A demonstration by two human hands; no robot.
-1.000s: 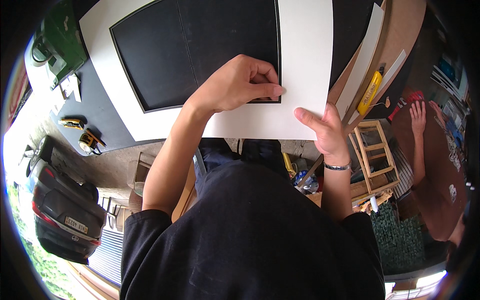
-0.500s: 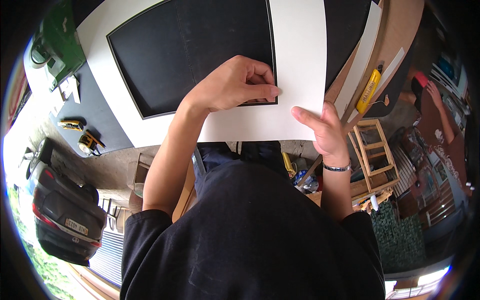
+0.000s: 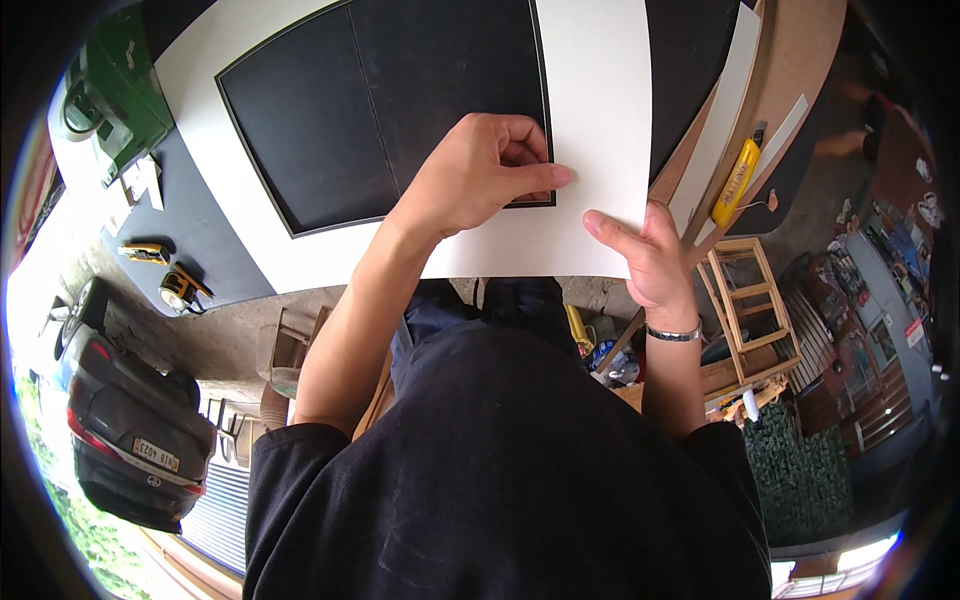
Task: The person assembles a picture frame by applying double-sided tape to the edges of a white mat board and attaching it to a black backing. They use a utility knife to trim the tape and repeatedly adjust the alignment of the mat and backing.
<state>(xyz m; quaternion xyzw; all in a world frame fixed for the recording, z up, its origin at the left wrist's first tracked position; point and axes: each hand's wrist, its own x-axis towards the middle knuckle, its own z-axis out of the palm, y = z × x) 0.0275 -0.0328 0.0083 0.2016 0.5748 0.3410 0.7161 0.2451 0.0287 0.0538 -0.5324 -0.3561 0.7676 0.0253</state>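
A white mat board [image 3: 598,100] with a large rectangular window and a thin dark line along that opening lies before me, over a black tabletop [image 3: 410,90] that shows through. My left hand [image 3: 490,170] reaches across the window's near edge and pinches the inner edge at its near right corner, thumb on top of the white face and fingers curled below. At the board's near right corner, my right hand [image 3: 655,255] grips the outer edge, thumb on top; its other fingers are mostly hidden beneath.
A yellow utility knife [image 3: 738,182] lies on wooden strips at the right. On the left are a yellow-black tape measure [image 3: 180,290], another small yellow-black tool [image 3: 145,252] and a green machine [image 3: 120,90]. A wooden frame [image 3: 750,305] stands lower right; a car [image 3: 130,430] is parked behind.
My left hand has slid slightly right along the window's edge, its forearm following. The right hand stays almost still. The person at the far right has moved mostly out of sight.
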